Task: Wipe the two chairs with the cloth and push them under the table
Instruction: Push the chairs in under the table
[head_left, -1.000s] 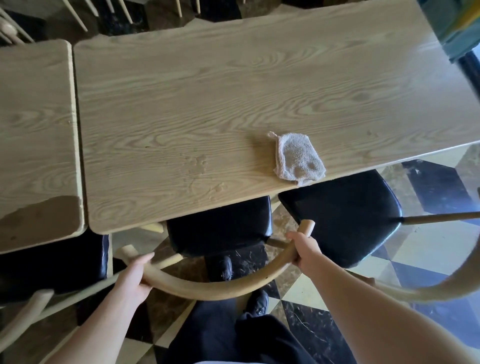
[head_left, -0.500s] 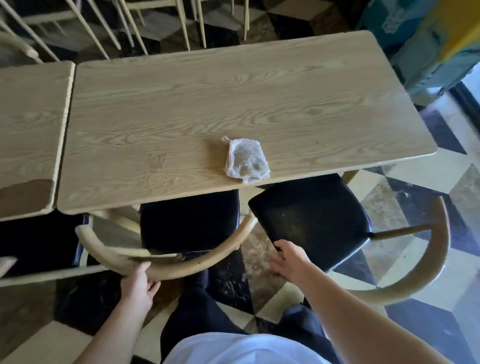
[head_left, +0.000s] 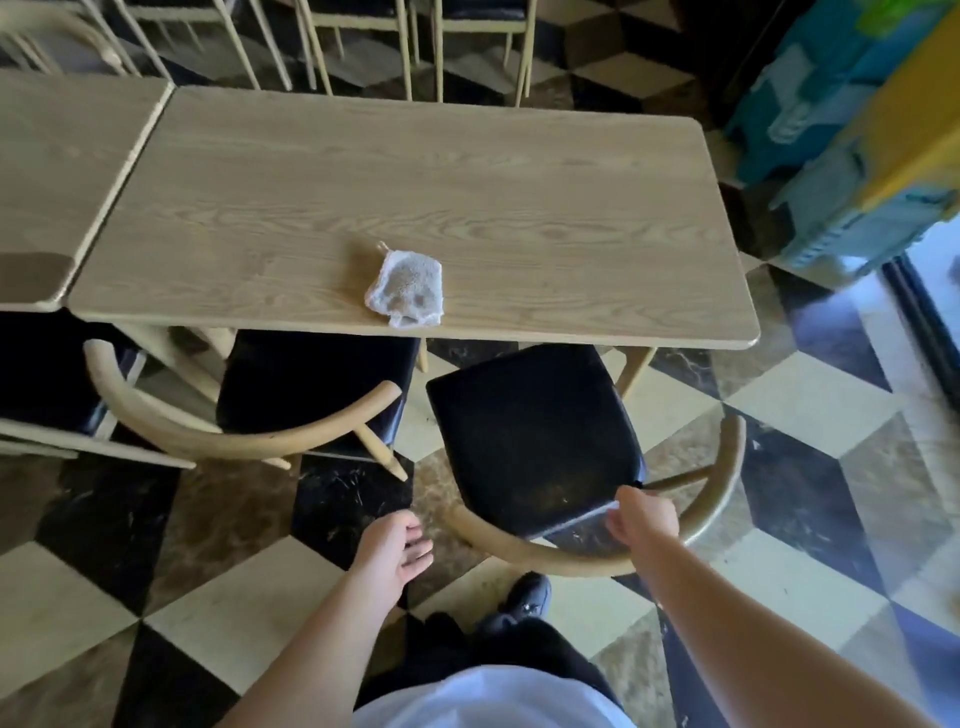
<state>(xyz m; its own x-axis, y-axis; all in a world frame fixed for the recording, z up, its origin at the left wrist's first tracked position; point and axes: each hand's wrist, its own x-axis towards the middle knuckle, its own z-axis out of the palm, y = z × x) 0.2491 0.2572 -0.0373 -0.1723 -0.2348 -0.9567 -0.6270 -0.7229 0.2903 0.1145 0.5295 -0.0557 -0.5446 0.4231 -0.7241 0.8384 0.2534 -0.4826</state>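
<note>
The pale cloth (head_left: 408, 288) lies on the wooden table (head_left: 519, 208) near its front edge. The left chair (head_left: 311, 384), with a black seat and a curved wooden backrest, stands partly under the table. The right chair (head_left: 535, 441) is farther out and turned at an angle, most of its black seat showing. My right hand (head_left: 644, 525) has curled fingers over the middle of the right chair's backrest (head_left: 545, 558). My left hand (head_left: 395, 551) is open, palm towards the backrest's left end and a short way from it, touching nothing.
A second table (head_left: 62, 171) adjoins on the left, with another black-seated chair (head_left: 47, 379) under it. More chair legs (head_left: 415, 47) stand beyond the table. A colourful blue and yellow object (head_left: 857, 156) is at the right. The floor (head_left: 805, 405) is checkered.
Both hands let go of the left chair's backrest, which now sits closer under the table. I stepped back and right; my right hand reached the right chair's backrest, my left follows.
</note>
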